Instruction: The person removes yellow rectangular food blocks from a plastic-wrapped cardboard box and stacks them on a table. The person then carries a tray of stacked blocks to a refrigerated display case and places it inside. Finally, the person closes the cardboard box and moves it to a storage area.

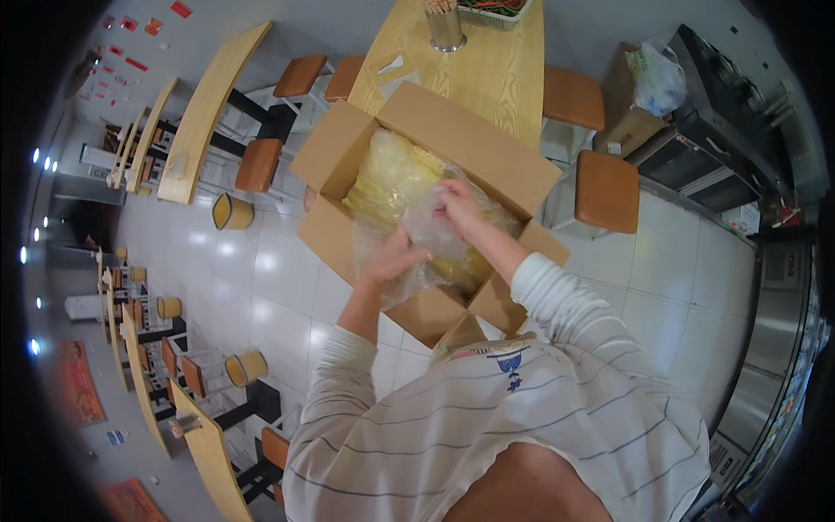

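Note:
An open cardboard box (456, 130) stands before me with its flaps spread outward. Inside lies yellow material (391, 173), wrapped in clear plastic; what it is exactly I cannot tell. My right hand (460, 207) pinches a gathered part of the clear plastic bag (423, 215) above the box's middle. Lower and to the left, my left hand (396, 256) holds the same plastic, thumb towards the right hand and fingers partly hidden by the film. A loose end of the bag hangs over the box's near left side.
Beyond the box is a wooden table (496, 85) bearing a metal cup of chopsticks (445, 27) and a basket of vegetables (499, 14). Brown stools (607, 191) flank it. Waste bins (233, 211) stand on the tiled floor at left. At right is a dark cabinet (711, 150).

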`<state>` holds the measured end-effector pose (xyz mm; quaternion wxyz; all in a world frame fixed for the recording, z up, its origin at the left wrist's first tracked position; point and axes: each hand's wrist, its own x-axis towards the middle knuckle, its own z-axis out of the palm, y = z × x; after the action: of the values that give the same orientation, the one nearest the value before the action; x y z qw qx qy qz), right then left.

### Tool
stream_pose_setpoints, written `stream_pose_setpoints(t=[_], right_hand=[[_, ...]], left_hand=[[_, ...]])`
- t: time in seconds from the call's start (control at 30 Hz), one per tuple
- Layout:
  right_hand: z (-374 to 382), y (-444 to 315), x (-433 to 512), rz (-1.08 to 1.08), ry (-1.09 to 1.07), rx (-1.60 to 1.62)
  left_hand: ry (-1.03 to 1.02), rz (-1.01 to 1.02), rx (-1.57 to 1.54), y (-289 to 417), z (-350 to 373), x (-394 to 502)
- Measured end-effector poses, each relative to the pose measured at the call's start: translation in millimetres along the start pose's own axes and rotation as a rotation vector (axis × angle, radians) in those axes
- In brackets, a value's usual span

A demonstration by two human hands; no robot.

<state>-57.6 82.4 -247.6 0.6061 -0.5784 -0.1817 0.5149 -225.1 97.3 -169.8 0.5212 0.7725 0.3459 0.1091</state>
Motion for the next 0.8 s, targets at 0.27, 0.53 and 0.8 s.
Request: stream_pose_setpoints(t=[0.27,0.53,0.8], right_hand=[[0,-7,-14,-0.358,-0.375,-0.763],[-114,-26,-114,-0.319,0.698,-0.550],[-96,-21,-162,-0.256,-0.016,0.179]], left_hand=[[-0.345,-0.391,0.792,-53,-3,71],[-0.155,-0.036,0.325,-36,-139,70],[0.905,-0.334,-0.554,-130,-252,142]])
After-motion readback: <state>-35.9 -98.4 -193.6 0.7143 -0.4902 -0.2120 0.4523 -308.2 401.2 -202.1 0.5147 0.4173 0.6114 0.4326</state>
